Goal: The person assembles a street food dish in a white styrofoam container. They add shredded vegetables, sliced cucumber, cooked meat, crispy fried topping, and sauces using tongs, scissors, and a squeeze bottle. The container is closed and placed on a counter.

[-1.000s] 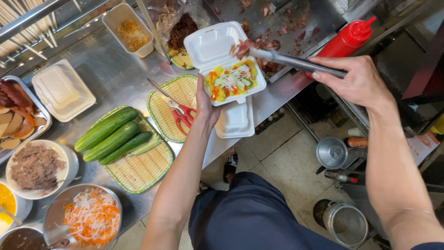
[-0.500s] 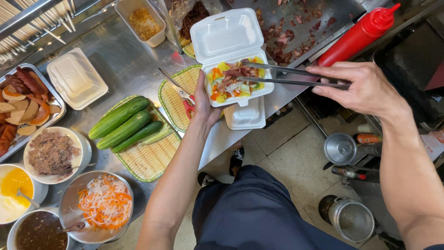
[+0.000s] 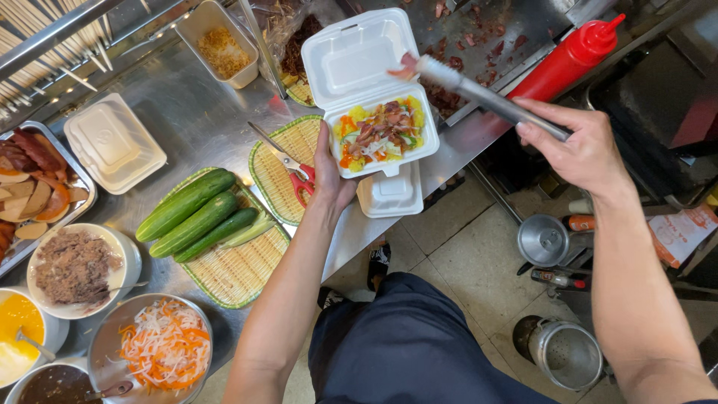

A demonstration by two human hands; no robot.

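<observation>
White foam box [image 3: 359,67], lid flipped open and loaded with colourful chopped food, sits cupped in the person's left hand [image 3: 329,179] over the steel counter [image 3: 187,120], while the right hand [image 3: 587,153] grips metal tongs [image 3: 486,97] pinching a meat scrap above it.

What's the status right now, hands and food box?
Left hand holds open foam box of food. Right hand grips tongs, meat piece pinched above box. Nothing between them.
</observation>
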